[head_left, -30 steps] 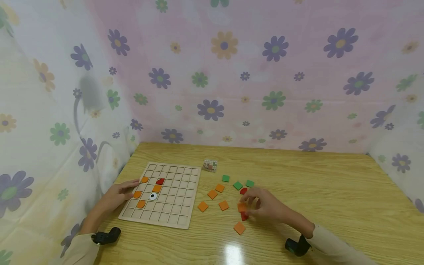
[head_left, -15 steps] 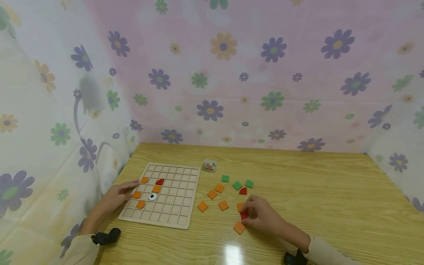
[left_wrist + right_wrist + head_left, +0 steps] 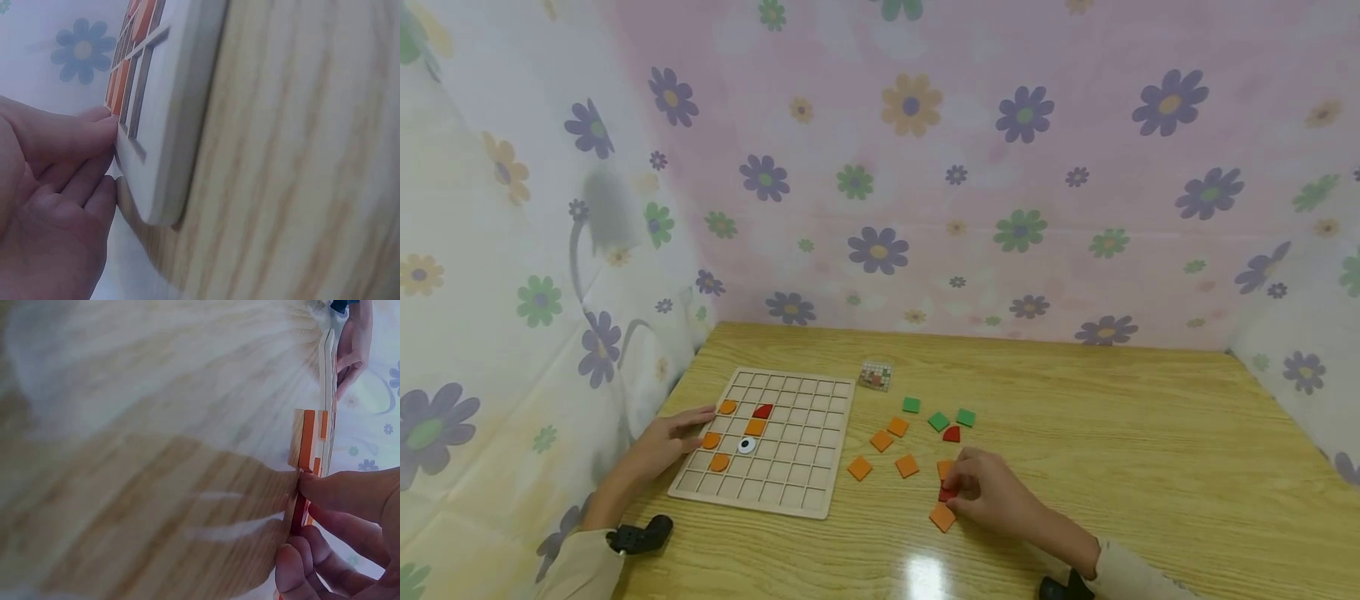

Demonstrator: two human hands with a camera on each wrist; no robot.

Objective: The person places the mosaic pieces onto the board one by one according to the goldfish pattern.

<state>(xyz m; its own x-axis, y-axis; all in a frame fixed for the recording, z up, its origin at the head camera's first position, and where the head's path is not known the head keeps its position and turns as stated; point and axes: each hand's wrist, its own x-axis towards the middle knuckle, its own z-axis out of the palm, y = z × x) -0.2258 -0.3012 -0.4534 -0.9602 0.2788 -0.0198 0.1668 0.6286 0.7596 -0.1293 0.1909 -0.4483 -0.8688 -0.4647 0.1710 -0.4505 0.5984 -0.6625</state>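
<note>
My left hand (image 3: pixel 658 446) rests at the left edge of a wooden grid board (image 3: pixel 790 450), fingers fairly straight; in the left wrist view, its thumb touches the board's rim (image 3: pixel 169 156). Orange round pieces, an orange square, a red quarter-circle and a white eye piece (image 3: pixel 746 445) sit in the grid. My right hand (image 3: pixel 996 492) pinches a red quarter-circle tile (image 3: pixel 947 495) low over the table, fingertips partly covering it. Orange square tiles (image 3: pixel 942 517) lie right beside that tile, front and back. The right wrist view shows the red tile (image 3: pixel 300 514) between thumb and fingers.
Between board and right hand lie several orange squares (image 3: pixel 907 466). Behind them are green squares (image 3: pixel 938 421) and another red quarter-circle (image 3: pixel 952 433). A small pattern card (image 3: pixel 876 375) lies near the board's back right corner. Flowered cloth (image 3: pixel 880 167) surrounds the wood-grain table (image 3: pixel 1112 417).
My right hand has come slightly toward the front and uncovered the farther red quarter-circle. The pinched red tile has turned and shifted a little. The left hand has stayed put.
</note>
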